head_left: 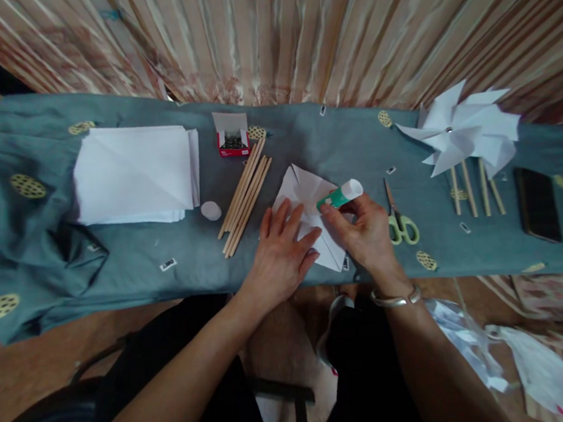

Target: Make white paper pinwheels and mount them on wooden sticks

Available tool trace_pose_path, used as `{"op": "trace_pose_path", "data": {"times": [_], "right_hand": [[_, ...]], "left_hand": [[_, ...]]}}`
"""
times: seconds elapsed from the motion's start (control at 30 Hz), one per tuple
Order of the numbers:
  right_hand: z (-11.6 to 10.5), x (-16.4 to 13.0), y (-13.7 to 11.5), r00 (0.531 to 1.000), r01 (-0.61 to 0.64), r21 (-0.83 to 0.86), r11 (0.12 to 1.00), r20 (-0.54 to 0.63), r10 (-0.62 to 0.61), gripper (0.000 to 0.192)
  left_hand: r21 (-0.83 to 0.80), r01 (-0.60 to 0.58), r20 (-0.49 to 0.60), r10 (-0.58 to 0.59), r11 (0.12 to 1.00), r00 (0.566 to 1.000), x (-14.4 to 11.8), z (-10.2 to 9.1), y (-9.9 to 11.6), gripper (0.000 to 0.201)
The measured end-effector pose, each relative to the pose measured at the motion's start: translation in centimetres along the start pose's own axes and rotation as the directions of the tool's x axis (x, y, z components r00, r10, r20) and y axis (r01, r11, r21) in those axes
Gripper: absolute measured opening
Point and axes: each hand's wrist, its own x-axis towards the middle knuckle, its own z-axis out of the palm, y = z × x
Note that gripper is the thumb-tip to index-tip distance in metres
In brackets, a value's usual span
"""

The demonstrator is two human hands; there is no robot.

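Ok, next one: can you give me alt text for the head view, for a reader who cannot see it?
A person's right hand holds a green glue stick over a folded white paper square that the left hand presses flat on a grey-blue cloth. Wooden sticks, a paper stack, scissors, finished pinwheels and a phone lie around.

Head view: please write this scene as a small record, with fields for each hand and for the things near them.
left hand: left hand lies flat on the folded white paper, pressing it down
right hand: right hand holds a glue stick, tip on the paper
surface: grey-blue cloth
left of hands: wooden sticks, box of pins, white paper stack
right of hands: scissors, finished pinwheels, dark phone
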Motion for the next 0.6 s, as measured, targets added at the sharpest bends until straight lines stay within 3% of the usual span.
{"op": "trace_pose_path", "data": {"times": [0.43, 0.6], "right_hand": [[-0.03, -0.16, -0.45, 1.000, 0.012, -0.048, 0.999, -0.008, -0.012, 0.031], [-0.12, -0.17, -0.34, 0.999, -0.009, 0.128, 0.992, -0.047, 0.015, 0.025]], "left_hand": [[0.007, 0.010, -0.008, -0.010, 1.000, 1.000, -0.04, 0.32, 0.22, 0.035], [0.026, 0.017, -0.001, -0.017, 1.000, 1.000, -0.05, 0.26, 0.31, 0.034]]}}
